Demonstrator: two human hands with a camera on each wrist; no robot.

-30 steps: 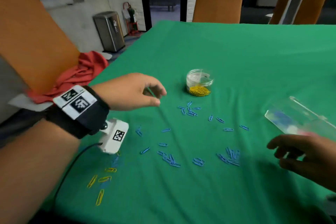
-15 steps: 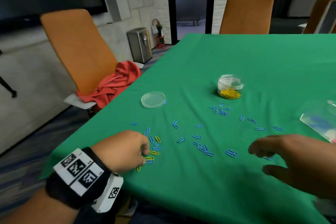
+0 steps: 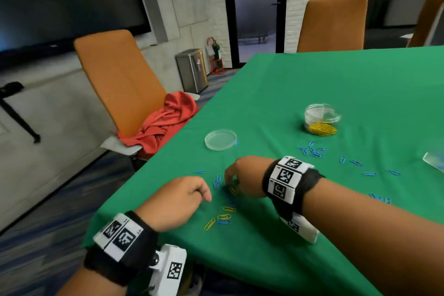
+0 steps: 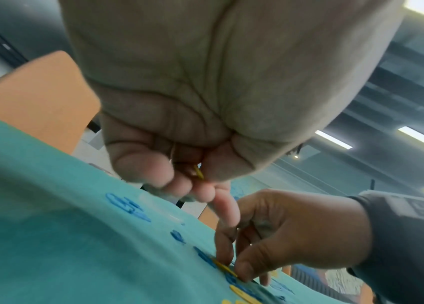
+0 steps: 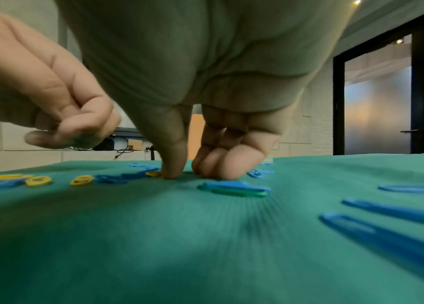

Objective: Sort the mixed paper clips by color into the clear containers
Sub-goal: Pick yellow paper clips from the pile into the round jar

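Yellow and blue paper clips lie scattered on the green tablecloth (image 3: 300, 84). Three yellow clips (image 3: 224, 217) lie near the table's near-left edge. My right hand (image 3: 231, 184) reaches down beside them, and its thumb and index finger pinch a yellow clip (image 4: 223, 266) lying on the cloth. My left hand (image 3: 204, 196) hovers just left of it, fingers curled round another yellow clip (image 4: 198, 172). A clear round jar (image 3: 322, 118) with yellow clips stands open farther back on the right.
The jar's clear lid (image 3: 220, 139) lies flat behind my hands. Several blue clips (image 3: 312, 151) lie between the jar and my right forearm. A corner of another clear container (image 3: 433, 162) shows at the right edge. An orange chair with a red cloth (image 3: 165, 122) stands by the table's left edge.
My right hand has crossed from the right side to the yellow clips at the near-left edge and come down onto one. My left hand stays by that cluster. The view has turned left.
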